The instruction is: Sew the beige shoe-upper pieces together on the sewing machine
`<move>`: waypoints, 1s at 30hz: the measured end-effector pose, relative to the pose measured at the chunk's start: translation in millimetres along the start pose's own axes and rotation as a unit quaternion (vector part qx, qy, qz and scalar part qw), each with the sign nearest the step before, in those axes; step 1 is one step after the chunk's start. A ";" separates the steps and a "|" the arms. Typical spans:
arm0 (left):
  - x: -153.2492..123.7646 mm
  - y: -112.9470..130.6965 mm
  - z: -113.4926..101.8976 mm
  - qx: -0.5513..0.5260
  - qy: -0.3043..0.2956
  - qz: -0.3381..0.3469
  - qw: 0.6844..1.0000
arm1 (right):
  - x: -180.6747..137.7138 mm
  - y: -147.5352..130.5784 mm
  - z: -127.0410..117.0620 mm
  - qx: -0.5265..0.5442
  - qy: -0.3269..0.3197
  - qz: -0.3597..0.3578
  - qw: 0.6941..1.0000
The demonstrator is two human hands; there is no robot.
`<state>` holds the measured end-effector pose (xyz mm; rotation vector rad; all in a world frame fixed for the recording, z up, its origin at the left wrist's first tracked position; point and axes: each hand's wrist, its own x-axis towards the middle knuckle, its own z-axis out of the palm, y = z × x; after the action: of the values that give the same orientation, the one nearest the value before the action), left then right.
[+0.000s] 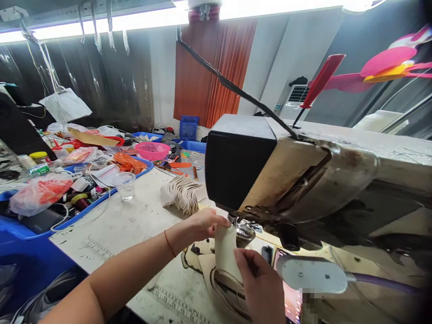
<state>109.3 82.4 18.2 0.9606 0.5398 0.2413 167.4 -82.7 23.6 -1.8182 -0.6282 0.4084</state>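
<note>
Under the head of a sewing machine, my left hand pinches the upper end of a cream fabric piece, close to the needle area. The fingers of my right hand are curled closed at the right edge of the same piece, lower down. Below, the cream piece hangs over a curved, layered part whose lower side is partly hidden by my right hand. The machine's head covers the needle tip from view. Behind my left hand lies a stack of wavy beige fabric pieces.
A clear plastic cup with liquid stands on the white tabletop. Blue bins of thread spools and bags line the left side, near a pink basket. Right of my hands are a pale device with a purple cable and a lit phone.
</note>
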 end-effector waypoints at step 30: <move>-1.7 -3.1 7.7 -0.049 0.018 0.001 0.999 | 2.1 -8.2 -6.3 -0.010 -0.009 0.026 1.000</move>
<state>111.9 74.5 19.7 0.8630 0.5555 0.2854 170.8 -84.2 33.4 -1.8556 -0.5998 0.4551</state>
